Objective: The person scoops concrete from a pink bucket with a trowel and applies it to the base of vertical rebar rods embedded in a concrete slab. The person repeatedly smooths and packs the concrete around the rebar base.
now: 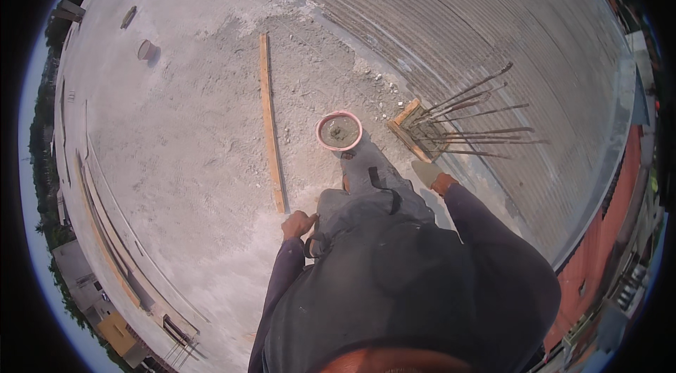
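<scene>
I stand on a concrete rooftop, looking down my own body and grey trousers. My left hand [298,224] hangs by my left thigh with the fingers curled, and nothing shows in it. My right hand [427,173] wears a pale glove and hangs out to the right with nothing visible in it. A pink round pan [339,131] holding wet grey mortar sits on the floor just ahead of my forward foot. A long wooden plank [270,121] lies on the floor to the left of the pan.
Bent steel bars [473,119] stick out of a small wooden form [407,130] right of the pan. A corrugated metal roof [458,14] borders the slab beyond. A round bucket [146,50] stands far left. The slab's open edge [105,232] runs along the left, buildings below.
</scene>
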### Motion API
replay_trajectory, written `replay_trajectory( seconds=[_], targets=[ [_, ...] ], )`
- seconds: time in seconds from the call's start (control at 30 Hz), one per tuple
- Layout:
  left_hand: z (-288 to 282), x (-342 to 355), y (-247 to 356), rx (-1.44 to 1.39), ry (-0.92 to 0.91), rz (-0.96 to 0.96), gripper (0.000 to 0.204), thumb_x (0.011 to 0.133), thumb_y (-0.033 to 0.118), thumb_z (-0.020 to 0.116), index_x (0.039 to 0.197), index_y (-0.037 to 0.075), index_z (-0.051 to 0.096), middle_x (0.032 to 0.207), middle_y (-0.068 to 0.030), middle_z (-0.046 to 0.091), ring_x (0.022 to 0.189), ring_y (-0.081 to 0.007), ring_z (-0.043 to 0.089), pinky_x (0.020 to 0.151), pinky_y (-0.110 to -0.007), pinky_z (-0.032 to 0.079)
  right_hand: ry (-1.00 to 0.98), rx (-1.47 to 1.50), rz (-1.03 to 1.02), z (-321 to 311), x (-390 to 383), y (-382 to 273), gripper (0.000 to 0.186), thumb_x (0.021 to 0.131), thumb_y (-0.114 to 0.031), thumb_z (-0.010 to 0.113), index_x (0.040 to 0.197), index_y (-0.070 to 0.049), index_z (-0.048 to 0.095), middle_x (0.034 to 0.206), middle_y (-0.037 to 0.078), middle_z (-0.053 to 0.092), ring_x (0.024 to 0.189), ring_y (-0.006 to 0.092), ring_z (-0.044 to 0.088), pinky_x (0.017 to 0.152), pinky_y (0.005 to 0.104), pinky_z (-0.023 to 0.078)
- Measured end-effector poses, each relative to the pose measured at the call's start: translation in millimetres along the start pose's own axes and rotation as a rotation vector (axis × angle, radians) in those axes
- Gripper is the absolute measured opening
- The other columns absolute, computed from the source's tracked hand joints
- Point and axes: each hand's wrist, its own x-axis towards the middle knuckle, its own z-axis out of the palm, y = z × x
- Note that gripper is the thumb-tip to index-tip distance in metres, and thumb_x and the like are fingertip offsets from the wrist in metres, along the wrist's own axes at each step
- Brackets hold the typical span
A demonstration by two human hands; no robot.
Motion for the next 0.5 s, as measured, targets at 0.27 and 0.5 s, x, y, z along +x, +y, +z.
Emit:
replay_trajectory(
  seconds=[0.27,0.5],
  targets=[
    [-171.5,84.8,-19.0,-0.386,0.121,0.17,0.048,0.091,0.046,0.068,0.088,-0.001,0.07,0.085,-0.0235,0.072,0.083,-0.0357,0.072,0.072,-0.047,0.05,0.317,0.526,-0.309,-112.9,-9.5,-250.1,0.057,0.085,-0.043,0.068,0.108,0.009,0.068,0.104,0.03,0.07,0.1,0.0387,0.07,0.087,0.0473,0.051],
    [-331.5,213.0,9.1,-0.003,0.066,0.518,0.043,0.089,0.038,0.07,0.078,-0.003,0.066,0.073,-0.0247,0.066,0.07,-0.0363,0.068,0.068,-0.046,0.049,0.246,0.634,0.029,-16.8,71.1,-279.6,0.058,0.084,-0.047,0.07,0.105,0.007,0.07,0.102,0.026,0.072,0.098,0.035,0.072,0.081,0.0444,0.055]
  ],
)
